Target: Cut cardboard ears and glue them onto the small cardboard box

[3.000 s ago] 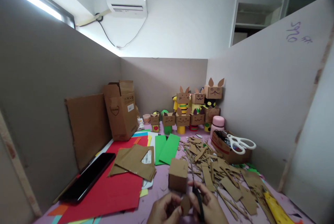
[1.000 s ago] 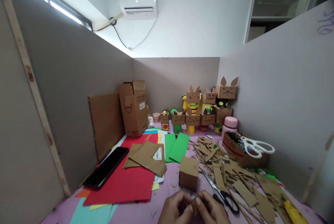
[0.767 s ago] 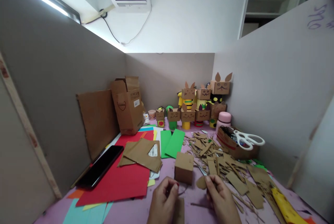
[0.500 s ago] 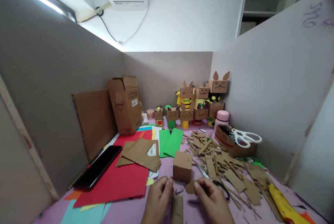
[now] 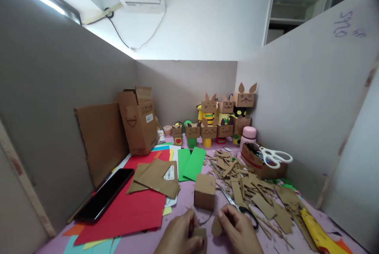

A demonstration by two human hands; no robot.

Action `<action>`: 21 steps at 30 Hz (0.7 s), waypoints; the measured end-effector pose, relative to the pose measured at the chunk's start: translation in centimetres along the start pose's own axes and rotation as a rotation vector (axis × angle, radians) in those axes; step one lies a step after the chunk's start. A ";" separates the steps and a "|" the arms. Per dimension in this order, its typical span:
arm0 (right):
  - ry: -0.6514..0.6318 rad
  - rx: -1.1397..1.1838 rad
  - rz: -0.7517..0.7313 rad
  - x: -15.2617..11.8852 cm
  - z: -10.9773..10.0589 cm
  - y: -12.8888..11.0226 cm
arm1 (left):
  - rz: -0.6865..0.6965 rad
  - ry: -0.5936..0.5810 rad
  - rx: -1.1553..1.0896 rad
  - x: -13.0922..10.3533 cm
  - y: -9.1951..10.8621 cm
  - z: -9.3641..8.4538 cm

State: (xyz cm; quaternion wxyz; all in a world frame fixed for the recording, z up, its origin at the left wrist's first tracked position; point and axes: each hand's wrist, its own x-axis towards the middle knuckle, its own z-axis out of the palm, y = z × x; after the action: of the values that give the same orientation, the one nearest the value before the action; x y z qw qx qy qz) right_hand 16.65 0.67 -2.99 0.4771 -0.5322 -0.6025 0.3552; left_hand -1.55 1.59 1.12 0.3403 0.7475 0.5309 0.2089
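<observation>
At the near edge of the table, my left hand (image 5: 179, 232) is closed, its fingers round a narrow brown cardboard piece (image 5: 201, 235); the lower part runs out of view. My right hand (image 5: 240, 231) pinches a small rounded cardboard cutout (image 5: 217, 227) between thumb and fingers. Just beyond both hands stands a small closed cardboard box (image 5: 205, 191). Black-handled scissors (image 5: 233, 202) lie beside the right hand, blades pointing away from me. A thin dark strip (image 5: 205, 219) rests on the table between the hands.
Cardboard scraps (image 5: 251, 185) spread to the right, near a yellow tool (image 5: 316, 228). Red paper (image 5: 139, 210), a black phone (image 5: 105, 195), brown envelopes (image 5: 156, 177) and green sheets (image 5: 194, 163) lie left. Cardboard animal figures (image 5: 209, 131) stand at the back. White scissors (image 5: 275, 156) top a box.
My left hand has come down and closed on the narrow cardboard piece that lay between the hands. The right hand keeps the rounded cutout, now tilted more upright. The view has shifted slightly.
</observation>
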 end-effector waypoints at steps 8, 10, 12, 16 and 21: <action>-0.073 -0.205 -0.034 -0.4 -0.1 -1.2 | 0.048 0.192 -0.494 1.3 -1.9 0.5; -0.094 -0.250 -0.056 -0.5 -0.1 -1.4 | 0.054 0.213 -0.561 1.6 -2.2 0.8; -0.057 -0.245 -0.092 -0.6 0.2 -1.4 | 0.067 0.231 -0.602 1.7 -2.0 0.9; -0.166 0.063 -0.053 -0.5 1.2 -0.5 | 0.088 0.184 -0.639 1.1 -0.6 1.1; -0.190 0.342 0.030 -0.3 2.3 0.9 | 0.094 0.271 -0.524 0.9 -0.7 1.0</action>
State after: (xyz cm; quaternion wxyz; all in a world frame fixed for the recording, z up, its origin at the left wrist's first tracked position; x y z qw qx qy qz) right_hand 14.73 0.72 -4.53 0.4961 -0.4164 -0.5677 0.5082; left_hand -0.99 2.29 -0.09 0.4377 0.6234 0.4643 0.4520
